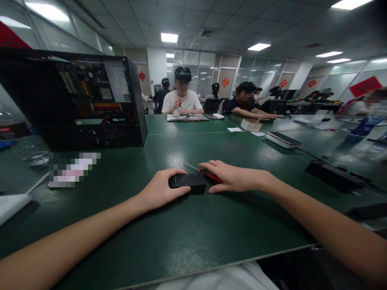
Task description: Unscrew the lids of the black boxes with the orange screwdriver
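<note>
On the desk (181, 233), hands meet at a black box (189, 181).
Left hand (160, 187) clasps it; right hand (232, 177) covers the red screwdriver (211, 175) beside it, grip unclear. Best pin the box flat.

- PC case (90, 100), side open, boards visible; stands far L on green table (181, 241).
- White box (250, 125) w/ paper slip (235, 129) just beside it, mid-table.
- Black power strip (332, 176) on R.
- Person in white shirt (182, 102) seated at far side.
</note>
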Demonstrator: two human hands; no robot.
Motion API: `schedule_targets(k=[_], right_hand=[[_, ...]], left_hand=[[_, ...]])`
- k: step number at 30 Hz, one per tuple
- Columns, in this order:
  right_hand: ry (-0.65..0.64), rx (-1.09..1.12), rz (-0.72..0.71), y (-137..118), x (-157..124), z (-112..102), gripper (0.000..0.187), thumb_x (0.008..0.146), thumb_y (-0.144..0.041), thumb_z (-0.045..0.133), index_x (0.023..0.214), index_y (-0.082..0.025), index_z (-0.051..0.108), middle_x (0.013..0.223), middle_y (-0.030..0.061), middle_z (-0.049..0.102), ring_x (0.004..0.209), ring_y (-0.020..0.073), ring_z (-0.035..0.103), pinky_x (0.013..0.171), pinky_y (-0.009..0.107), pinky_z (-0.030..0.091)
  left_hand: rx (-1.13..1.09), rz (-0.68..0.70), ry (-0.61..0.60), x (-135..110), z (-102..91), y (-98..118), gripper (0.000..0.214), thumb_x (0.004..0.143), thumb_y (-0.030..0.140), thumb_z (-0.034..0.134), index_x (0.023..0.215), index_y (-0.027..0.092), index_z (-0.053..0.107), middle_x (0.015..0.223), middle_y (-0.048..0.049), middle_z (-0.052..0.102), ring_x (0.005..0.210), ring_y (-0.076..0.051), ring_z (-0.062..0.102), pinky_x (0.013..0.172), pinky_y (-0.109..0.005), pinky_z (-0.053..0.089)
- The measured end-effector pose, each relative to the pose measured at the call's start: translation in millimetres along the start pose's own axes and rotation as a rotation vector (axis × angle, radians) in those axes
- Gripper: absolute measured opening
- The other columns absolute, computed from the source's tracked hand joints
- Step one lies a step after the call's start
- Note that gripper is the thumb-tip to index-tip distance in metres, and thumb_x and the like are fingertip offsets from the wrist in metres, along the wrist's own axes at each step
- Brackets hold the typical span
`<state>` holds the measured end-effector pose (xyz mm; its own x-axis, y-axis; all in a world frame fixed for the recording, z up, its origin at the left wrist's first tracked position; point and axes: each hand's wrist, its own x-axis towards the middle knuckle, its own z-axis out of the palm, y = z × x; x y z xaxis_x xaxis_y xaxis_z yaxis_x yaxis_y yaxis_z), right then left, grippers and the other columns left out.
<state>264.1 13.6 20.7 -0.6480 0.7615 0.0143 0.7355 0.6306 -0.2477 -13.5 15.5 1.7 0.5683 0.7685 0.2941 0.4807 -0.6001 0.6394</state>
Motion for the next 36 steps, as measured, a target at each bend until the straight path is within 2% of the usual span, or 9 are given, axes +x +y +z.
schedule_targets(k=[3,5,7,11,15,17,20,26,36], right_hand=[[-0.025,-0.013,0.081,11,-2,-6,0.058,0.089,-0.035,0.063,0.143,-0.017,0.051,0.123,0.0144,0.065,0.107,0.0272,0.064,0.089,0.035,0.049],[-0.007,-0.047,0.069,14,0,-9,0.038,0.089,-0.026,0.059,0.125,-0.016,0.065,0.108,0.0123,0.07,0.094,0.0244,0.066,0.08,0.033,0.049],[0.062,-0.053,0.044,13,4,-11,0.027,0.089,-0.025,0.057,0.11,-0.015,0.072,0.1,0.0115,0.07,0.087,0.0226,0.065,0.077,0.032,0.048],[0.394,0.149,0.057,6,10,-11,0.026,0.09,-0.036,0.06,0.102,-0.016,0.072,0.097,0.0072,0.071,0.085,0.0196,0.064,0.076,0.031,0.048],[0.702,0.39,0.072,-3,7,-13,0.031,0.091,-0.048,0.062,0.09,-0.018,0.069,0.08,0.0021,0.067,0.07,0.0151,0.06,0.064,0.028,0.048],[0.824,0.451,0.055,-8,4,-14,0.034,0.092,-0.051,0.059,0.085,-0.019,0.065,0.073,0.0005,0.062,0.064,0.0136,0.058,0.058,0.027,0.047],[0.937,0.557,0.007,-14,1,-15,0.036,0.093,-0.055,0.057,0.087,-0.02,0.06,0.077,0.0004,0.062,0.062,0.0134,0.062,0.055,0.026,0.05],[0.96,0.752,-0.056,-26,0,-15,0.04,0.093,-0.061,0.054,0.094,-0.022,0.052,0.081,0.0008,0.067,0.06,0.0136,0.066,0.052,0.027,0.056],[0.909,0.79,-0.068,-30,1,-13,0.04,0.092,-0.061,0.056,0.096,-0.021,0.052,0.08,0.0006,0.067,0.062,0.0146,0.068,0.052,0.027,0.057]], left_hand=[[-0.035,0.023,-0.015,0,-0.9,1,0.041,0.085,0.04,0.071,0.119,0.018,0.07,0.114,-0.0071,0.074,0.102,-0.026,0.069,0.091,-0.034,0.052],[-0.048,0.031,-0.024,0,-0.9,2,0.04,0.087,0.041,0.069,0.119,0.018,0.07,0.115,-0.0069,0.074,0.103,-0.026,0.069,0.092,-0.034,0.051],[-0.052,0.029,-0.03,1,-0.6,2,0.037,0.088,0.04,0.068,0.118,0.018,0.071,0.114,-0.006,0.075,0.102,-0.025,0.069,0.091,-0.033,0.051],[-0.052,0.009,-0.029,1,0.1,1,0.037,0.088,0.04,0.068,0.117,0.019,0.071,0.11,-0.0051,0.075,0.095,-0.024,0.069,0.086,-0.033,0.052],[-0.066,-0.006,-0.04,2,0.3,3,0.036,0.087,0.039,0.068,0.117,0.019,0.071,0.108,-0.0053,0.076,0.093,-0.024,0.07,0.085,-0.033,0.052],[-0.073,0.011,-0.042,2,0.8,4,0.036,0.087,0.037,0.067,0.118,0.019,0.071,0.109,-0.0055,0.076,0.096,-0.024,0.07,0.086,-0.032,0.052],[-0.069,0.054,-0.043,3,2.0,3,0.035,0.088,0.035,0.066,0.119,0.019,0.071,0.113,-0.0057,0.075,0.1,-0.024,0.069,0.089,-0.032,0.051],[-0.049,0.109,-0.054,5,3.2,4,0.036,0.089,0.034,0.064,0.122,0.02,0.07,0.116,-0.0071,0.074,0.104,-0.024,0.067,0.092,-0.033,0.05],[-0.019,0.09,-0.038,4,5.8,5,0.035,0.089,0.036,0.065,0.12,0.021,0.072,0.114,-0.0069,0.074,0.1,-0.024,0.068,0.091,-0.034,0.051]])
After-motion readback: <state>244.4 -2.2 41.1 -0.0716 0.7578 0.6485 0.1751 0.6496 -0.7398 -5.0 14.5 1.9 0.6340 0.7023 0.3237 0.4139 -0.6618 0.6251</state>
